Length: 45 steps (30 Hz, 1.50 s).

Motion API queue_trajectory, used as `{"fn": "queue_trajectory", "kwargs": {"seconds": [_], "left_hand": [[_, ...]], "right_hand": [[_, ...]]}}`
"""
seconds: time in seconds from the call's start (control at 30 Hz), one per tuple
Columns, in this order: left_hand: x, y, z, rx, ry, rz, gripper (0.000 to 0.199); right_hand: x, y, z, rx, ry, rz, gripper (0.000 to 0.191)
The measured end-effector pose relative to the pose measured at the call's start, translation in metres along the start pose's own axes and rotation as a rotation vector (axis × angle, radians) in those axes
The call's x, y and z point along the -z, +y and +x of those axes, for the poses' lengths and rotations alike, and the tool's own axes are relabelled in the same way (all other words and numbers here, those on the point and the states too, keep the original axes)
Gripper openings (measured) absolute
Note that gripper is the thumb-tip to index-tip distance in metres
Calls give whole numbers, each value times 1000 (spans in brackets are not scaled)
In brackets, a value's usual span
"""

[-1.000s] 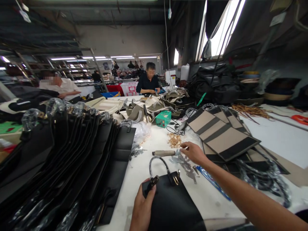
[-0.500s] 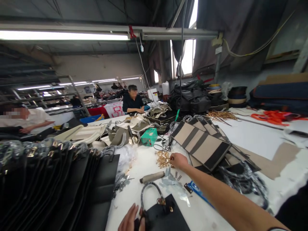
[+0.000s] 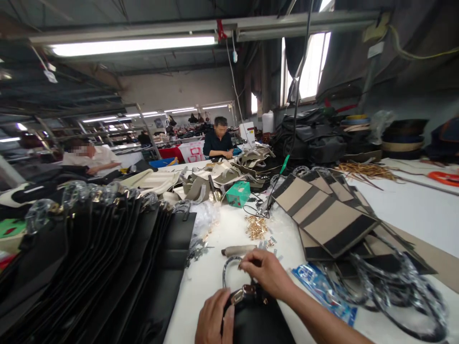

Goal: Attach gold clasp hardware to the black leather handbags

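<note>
Left hand: (image 3: pixel 214 317) wrapped around the left side of the black leather handbag (image 3: pixel 256 321), grasping it.
Right hand: (image 3: pixel 263 273) curled, fingers down at the handle base just above the gold metal clasp (image 3: pixel 241 295); firmness of grip cannot be told.
Bag position: low in view, at the near table edge, held between both hands, lower part cut off by the frame.
Bag handle: (image 3: pixel 229 270) dark curved loop, upright above the bag, right hand touching its side.
Near left: stack of black leather bags (image 3: pixel 107 253), on edge, in clear plastic at the tops, just beside the white worktable (image 3: pixel 204 282).
Near right: blue plastic packet (image 3: pixel 322 291); bundled handles in plastic (image 3: pixel 394 296).
Mid table: pale-handled tool (image 3: pixel 238 250), loose gold hardware pile (image 3: pixel 256 227) just behind it.
Right of that: stacked tan-and-black panels (image 3: pixel 326 215).
Further: green box (image 3: pixel 237 194), beside beige bag pieces (image 3: pixel 222 177).
Far: co-worker in dark shirt (image 3: pixel 218 138) at the table end; co-worker in white shirt (image 3: pixel 89 160) on the left.
</note>
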<state>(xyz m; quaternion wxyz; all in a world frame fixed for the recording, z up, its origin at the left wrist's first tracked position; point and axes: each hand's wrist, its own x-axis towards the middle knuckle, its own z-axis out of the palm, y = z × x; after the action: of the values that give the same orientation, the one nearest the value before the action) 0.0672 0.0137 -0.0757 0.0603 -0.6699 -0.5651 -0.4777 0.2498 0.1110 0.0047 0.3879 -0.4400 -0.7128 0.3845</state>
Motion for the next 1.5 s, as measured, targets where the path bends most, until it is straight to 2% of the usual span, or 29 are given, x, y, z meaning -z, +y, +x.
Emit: {"fn": "queue_trajectory", "kwargs": {"seconds": [0.07,0.17,0.27,0.4,0.53,0.8,1.07,1.33,1.5], "left_hand": [[6,3,-1,88,7,38,37],[16,12,-1,138,-118,4,35],[25,22,3,168,-237,-70,27],[28,27,9,344,-259,-178,22],[28,25,10,495,-244,-267,22],[30,25,11,538,-236,-322,22],[32,24,13,531,-234,-364,24],[30,23,13,560,-282,-362,30],[32,23,14,655,-235,-361,34]], "right_hand": [[-18,-15,-18,61,-111,109,11],[-32,-23,-32,57,-178,134,11],[-35,-17,-33,17,-216,158,16],[-35,-4,-32,16,-243,202,26],[-35,1,-34,47,-242,219,18],[-38,-1,-36,125,-200,145,11],[-39,-2,-36,159,-236,163,17],[-41,-1,-36,79,-245,176,11],[-39,-9,-39,72,-219,156,7]]}}
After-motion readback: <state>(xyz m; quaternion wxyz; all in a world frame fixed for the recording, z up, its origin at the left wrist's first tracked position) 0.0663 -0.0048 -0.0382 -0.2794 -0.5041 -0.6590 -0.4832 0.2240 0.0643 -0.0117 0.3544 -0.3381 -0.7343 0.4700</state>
